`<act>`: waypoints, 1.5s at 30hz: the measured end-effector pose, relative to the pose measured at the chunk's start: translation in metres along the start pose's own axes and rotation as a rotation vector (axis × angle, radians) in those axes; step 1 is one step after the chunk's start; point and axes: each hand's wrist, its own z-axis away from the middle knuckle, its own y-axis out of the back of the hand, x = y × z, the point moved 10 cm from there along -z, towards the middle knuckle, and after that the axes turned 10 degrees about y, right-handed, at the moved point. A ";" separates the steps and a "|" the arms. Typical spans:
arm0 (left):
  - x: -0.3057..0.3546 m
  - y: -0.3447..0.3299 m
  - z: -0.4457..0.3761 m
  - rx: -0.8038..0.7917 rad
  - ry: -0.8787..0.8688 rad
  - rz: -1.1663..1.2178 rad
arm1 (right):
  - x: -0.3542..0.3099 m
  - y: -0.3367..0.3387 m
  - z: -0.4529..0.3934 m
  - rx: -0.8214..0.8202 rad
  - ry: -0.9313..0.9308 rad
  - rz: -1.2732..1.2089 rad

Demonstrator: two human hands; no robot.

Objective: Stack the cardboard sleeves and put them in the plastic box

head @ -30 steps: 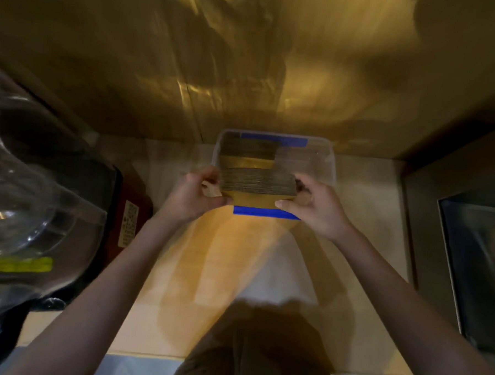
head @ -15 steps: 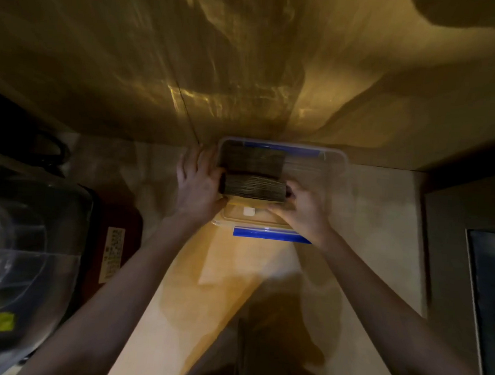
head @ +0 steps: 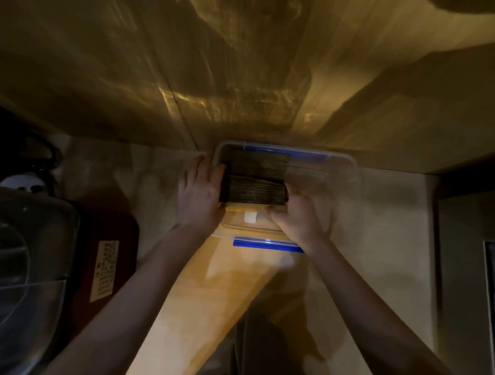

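A clear plastic box [head: 343, 166] with blue clips stands on the pale counter against the back wall. Inside its left half lies one stack of cardboard sleeves [head: 259, 164] at the far end. A second stack of sleeves [head: 256, 190], seen edge-on, sits just in front of it. My left hand [head: 200, 196] presses flat against that stack's left end. My right hand [head: 299, 218] grips its right end and near edge, fingers curled over the box's front rim. The right half of the box looks bare.
A large clear plastic container [head: 18, 261] and a dark red appliance with a white label [head: 104, 268] fill the left side. A dark-framed surface [head: 492, 300] borders the right. Wooden wall panels [head: 246, 72] rise behind the box.
Both hands carried the held stack forward and down into the box, behind the near rim. My left hand went from gripping to lying flat along the stack's end.
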 end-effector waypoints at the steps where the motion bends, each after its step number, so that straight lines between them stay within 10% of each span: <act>1: -0.001 0.001 0.001 -0.001 0.007 0.027 | 0.000 -0.001 0.000 -0.001 -0.014 -0.002; 16: -0.015 -0.021 0.006 -0.076 0.213 0.239 | 0.024 -0.019 0.006 0.246 -0.500 -1.011; 32: -0.009 -0.017 0.011 -0.091 0.226 0.220 | 0.022 -0.036 0.006 0.136 -0.502 -1.065; 37: -0.010 -0.012 0.008 -0.165 0.200 0.116 | 0.019 0.008 0.010 0.317 -0.404 -0.968; 45: 0.029 0.098 -0.001 -0.044 0.067 0.205 | -0.095 0.197 0.108 0.707 0.264 -0.907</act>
